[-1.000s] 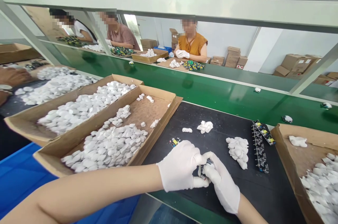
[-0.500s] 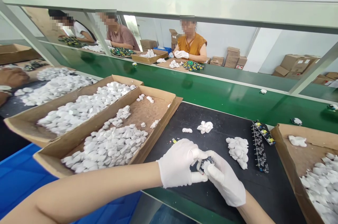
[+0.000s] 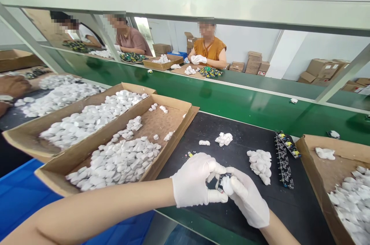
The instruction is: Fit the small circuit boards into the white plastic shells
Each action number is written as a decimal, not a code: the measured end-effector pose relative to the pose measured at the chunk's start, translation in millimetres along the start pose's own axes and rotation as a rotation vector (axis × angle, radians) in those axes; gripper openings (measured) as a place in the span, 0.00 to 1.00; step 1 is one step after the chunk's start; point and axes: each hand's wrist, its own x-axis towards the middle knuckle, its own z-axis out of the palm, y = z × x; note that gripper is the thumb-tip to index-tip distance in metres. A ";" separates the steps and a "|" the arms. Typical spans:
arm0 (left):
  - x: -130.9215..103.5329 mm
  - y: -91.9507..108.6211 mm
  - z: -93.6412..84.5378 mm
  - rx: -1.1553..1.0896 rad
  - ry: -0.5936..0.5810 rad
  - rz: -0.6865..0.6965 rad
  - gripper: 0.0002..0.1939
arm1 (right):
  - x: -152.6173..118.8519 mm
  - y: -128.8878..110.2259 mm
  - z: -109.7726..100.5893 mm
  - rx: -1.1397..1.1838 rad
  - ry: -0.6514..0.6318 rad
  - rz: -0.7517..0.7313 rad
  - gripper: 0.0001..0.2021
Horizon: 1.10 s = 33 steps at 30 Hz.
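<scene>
My left hand [image 3: 194, 180] and my right hand [image 3: 251, 200], both in thin white gloves, meet over the black mat [image 3: 196, 127]. Between their fingertips is a small dark circuit board [image 3: 221, 180], partly hidden. A soft white lump [image 3: 227, 185] sits against the board, and my right thumb presses on it. The left thumb and forefinger grip the board's left side. Just beyond my left hand lies a small part with yellow on it [image 3: 190, 154]. A white lump pile [image 3: 259, 165] and a row of circuit boards [image 3: 285, 166] lie to the right.
Cardboard trays of white lumps stand at left [image 3: 170, 154] and right [image 3: 313, 175]. More lumps [image 3: 224, 139] lie at the mat's back. Behind runs a green conveyor belt [image 3: 245, 102] carrying small pieces. Co-workers [image 3: 208, 46] sit across it. Another person's hand [image 3: 14, 85] is at far left.
My fingers have shifted slightly around the circuit board, and more of the white lump shows beside my right thumb. Pieces on the green belt have moved to the right.
</scene>
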 end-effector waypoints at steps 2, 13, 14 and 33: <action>-1.1 -0.7 0.5 -0.009 0.019 0.027 0.19 | 0.7 0.0 0.4 -0.004 -0.001 0.001 0.18; -4.9 -7.9 6.4 0.143 0.052 0.195 0.18 | -0.4 1.0 0.6 -0.157 -0.029 -0.057 0.15; -4.9 -7.5 6.6 0.148 0.055 0.207 0.17 | -0.5 1.4 1.0 -0.104 -0.051 -0.047 0.14; -6.2 -11.5 9.9 0.206 0.096 0.277 0.17 | -0.3 3.4 3.3 -0.121 -0.046 -0.024 0.11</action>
